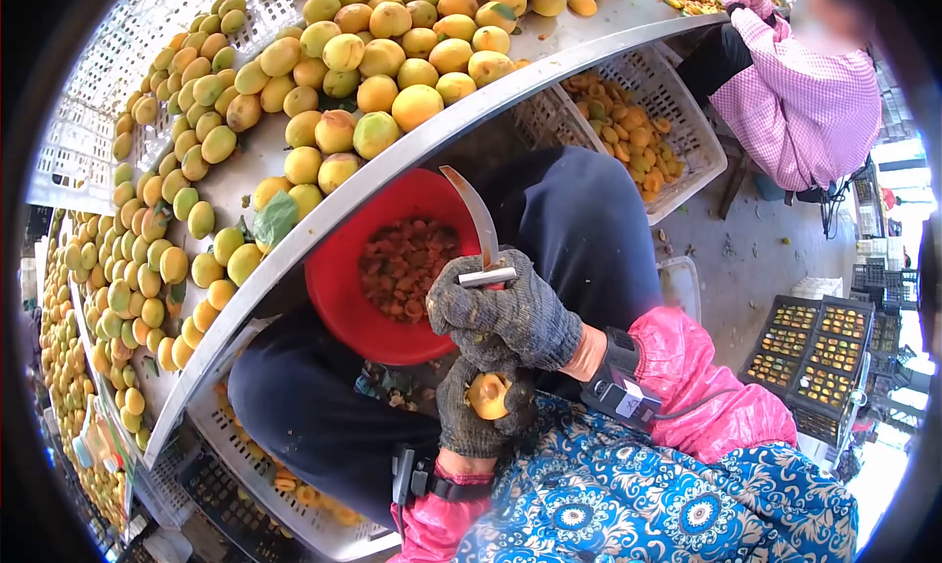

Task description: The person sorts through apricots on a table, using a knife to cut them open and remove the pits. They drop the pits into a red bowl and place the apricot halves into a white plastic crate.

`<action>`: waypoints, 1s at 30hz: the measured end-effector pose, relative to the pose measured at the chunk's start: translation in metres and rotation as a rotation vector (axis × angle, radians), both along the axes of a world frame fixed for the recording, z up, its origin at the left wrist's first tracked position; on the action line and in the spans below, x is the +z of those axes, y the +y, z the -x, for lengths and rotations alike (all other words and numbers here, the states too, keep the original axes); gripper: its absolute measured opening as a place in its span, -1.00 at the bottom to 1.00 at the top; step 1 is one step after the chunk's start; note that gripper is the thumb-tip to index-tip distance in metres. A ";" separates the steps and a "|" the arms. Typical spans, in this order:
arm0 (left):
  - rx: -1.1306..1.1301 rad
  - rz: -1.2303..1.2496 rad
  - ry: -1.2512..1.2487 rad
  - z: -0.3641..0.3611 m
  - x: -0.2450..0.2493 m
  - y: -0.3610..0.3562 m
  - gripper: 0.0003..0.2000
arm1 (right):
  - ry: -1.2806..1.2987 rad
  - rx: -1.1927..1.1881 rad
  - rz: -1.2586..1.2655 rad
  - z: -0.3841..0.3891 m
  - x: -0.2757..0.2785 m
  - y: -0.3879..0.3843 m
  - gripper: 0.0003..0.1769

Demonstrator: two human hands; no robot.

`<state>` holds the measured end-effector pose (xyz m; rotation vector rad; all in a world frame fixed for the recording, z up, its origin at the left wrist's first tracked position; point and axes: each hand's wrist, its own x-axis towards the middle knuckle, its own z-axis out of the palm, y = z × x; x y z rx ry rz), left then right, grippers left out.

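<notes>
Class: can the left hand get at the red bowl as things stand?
Probably yes. The left hand, holding an apricot, is close beside the bowl, whose top is open. The right hand and knife seem beside that path, not across it.

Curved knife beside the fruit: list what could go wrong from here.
1. The gloved right hand holds the curved steel knife right against the gloved left hand, which grips the cut yellow fruit. A slip could cut through the knit glove.
2. The round red plastic bowl of brownish pieces rests on the lap, unheld. A leg shift might tip it.
3. Loose yellow fruits lie close to the grey metal table's rim and could roll off.
</notes>
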<state>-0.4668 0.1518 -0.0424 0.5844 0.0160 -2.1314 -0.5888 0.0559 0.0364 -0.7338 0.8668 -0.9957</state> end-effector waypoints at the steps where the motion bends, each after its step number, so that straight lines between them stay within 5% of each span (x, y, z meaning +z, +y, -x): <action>1: -0.016 0.052 -0.109 0.000 0.001 0.001 -0.56 | 0.003 0.006 -0.004 0.001 0.002 0.000 -0.74; 5: -0.013 -0.024 -0.030 0.000 0.014 -0.005 -0.61 | -0.018 0.052 -0.052 0.004 0.007 -0.002 -0.77; 7: -0.321 0.666 -0.941 -0.001 0.030 -0.010 -0.59 | 0.016 0.097 -0.080 0.005 0.010 -0.004 -0.77; 11: -0.334 0.890 -1.114 0.002 0.013 -0.005 -0.52 | -0.055 0.092 -0.088 0.006 0.014 -0.006 -0.77; 13: -0.116 0.393 -0.589 0.006 0.016 -0.001 -0.54 | -0.040 0.109 -0.052 0.006 0.013 -0.006 -0.76; 17: -0.382 0.737 -1.038 0.000 0.005 0.002 -0.57 | -0.053 0.065 0.018 0.006 0.002 0.001 -0.74; 19: -0.048 -0.072 -0.197 0.004 0.011 -0.006 -0.50 | 0.110 0.025 0.156 0.009 -0.003 0.003 -0.76; 22: 0.003 -0.260 -0.023 0.010 0.026 -0.013 -0.37 | 0.127 -0.105 0.065 0.007 0.006 0.010 -0.78; 23: 0.057 -0.376 -0.143 0.021 0.052 -0.019 -0.39 | 0.116 -0.164 0.156 0.003 -0.002 0.010 -0.80; 27: 0.056 -0.243 -0.005 0.008 0.033 -0.002 -0.44 | 0.053 -0.178 0.140 -0.001 -0.003 0.015 -0.80; 30: 0.090 -0.287 -0.076 0.012 0.023 0.003 -0.42 | 0.022 -0.239 -0.116 -0.005 -0.002 0.018 -0.80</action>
